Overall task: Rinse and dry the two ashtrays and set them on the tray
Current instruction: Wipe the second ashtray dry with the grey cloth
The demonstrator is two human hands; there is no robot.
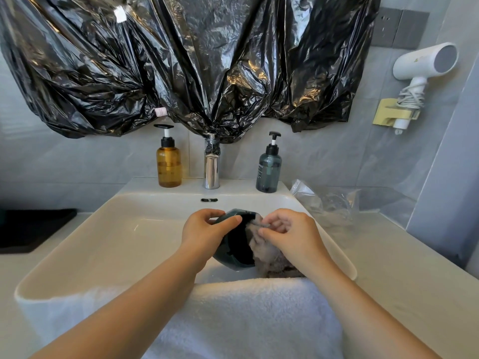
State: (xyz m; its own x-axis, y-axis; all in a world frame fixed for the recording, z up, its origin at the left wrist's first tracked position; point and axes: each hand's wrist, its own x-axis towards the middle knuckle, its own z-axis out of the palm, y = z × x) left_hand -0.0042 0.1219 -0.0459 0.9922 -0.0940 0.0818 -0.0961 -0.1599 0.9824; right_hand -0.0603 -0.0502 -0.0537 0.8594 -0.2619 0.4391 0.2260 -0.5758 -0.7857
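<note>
**A:** In the head view, where is the ashtray?

**B:** The dark green ashtray (234, 259) is in the lower centre of the frame, held above the white sink (116, 229). It is tilted on its side and its opening faces right.

**A:** What do the hands do?

**B:** The left hand (204, 229) grips the ashtray, with the fingers curled over the upper rim and the thumb on the near side. The right hand (290, 231) pinches a grey cloth (267, 257) with bent fingers and holds it against the opening of the ashtray.

**A:** Does something hide it?

**B:** Yes. The left hand covers the left wall of the ashtray, and the cloth covers its right edge. A white towel (246, 320) lies over the front rim of the sink and hides the near part of the basin.

**A:** What stands around?

**B:** Behind the sink, a chrome faucet (212, 172) is in the middle, an amber pump bottle (169, 161) is left of it and a dark green pump bottle (268, 169) is right of it. A black plastic sheet (181, 60) hangs over the upper frame and is wrapped around the top of the faucet. At the upper right, a white hair dryer (425, 63) sits in a wall holder. A clear plastic bag (326, 200) lies on the counter right of the sink. At the left edge a flat black thing (33, 229) lies on the counter; I cannot tell if it is the tray.
</note>
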